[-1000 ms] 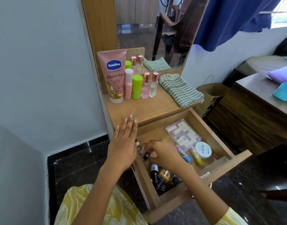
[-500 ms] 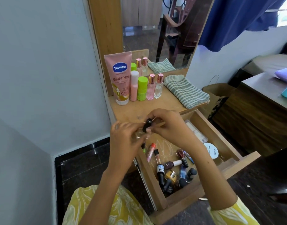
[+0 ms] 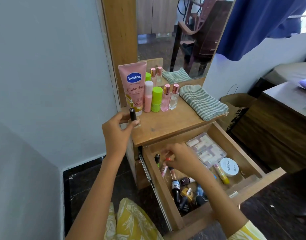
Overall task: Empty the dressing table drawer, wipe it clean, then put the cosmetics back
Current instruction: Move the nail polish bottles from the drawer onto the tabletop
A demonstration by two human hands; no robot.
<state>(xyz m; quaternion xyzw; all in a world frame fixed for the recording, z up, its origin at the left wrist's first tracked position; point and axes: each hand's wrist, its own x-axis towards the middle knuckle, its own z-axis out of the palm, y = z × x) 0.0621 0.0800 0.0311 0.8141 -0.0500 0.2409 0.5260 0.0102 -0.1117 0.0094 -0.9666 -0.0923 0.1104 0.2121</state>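
Observation:
The wooden drawer point(image 3: 257, 185) stands pulled out below the dressing table top point(image 3: 167, 125). My left hand point(image 3: 116, 129) holds a small clear bottle with a black cap point(image 3: 133, 115) upright at the top's left front corner. My right hand point(image 3: 180, 159) is down in the drawer's back left, fingers closed around small lip or nail items; which one it grips is unclear. In the drawer lie several nail polish bottles point(image 3: 181, 189), a clear box of pale pieces point(image 3: 206, 150), a white round jar point(image 3: 229, 167) and a yellow tube point(image 3: 222, 174).
On the top stand a pink Vaseline tube point(image 3: 133, 87), a pink bottle point(image 3: 148, 97), a green container point(image 3: 156, 99), two perfume bottles point(image 3: 169, 97) and a folded striped cloth point(image 3: 203, 102). A mirror point(image 3: 174, 35) rises behind. A paper bag point(image 3: 235, 108) and dark cabinet point(image 3: 273, 129) are to the right.
Both hands held the black-capped bottle above the drawer. Now my left hand alone has carried it to the table top, and my right hand has gone back down into the drawer.

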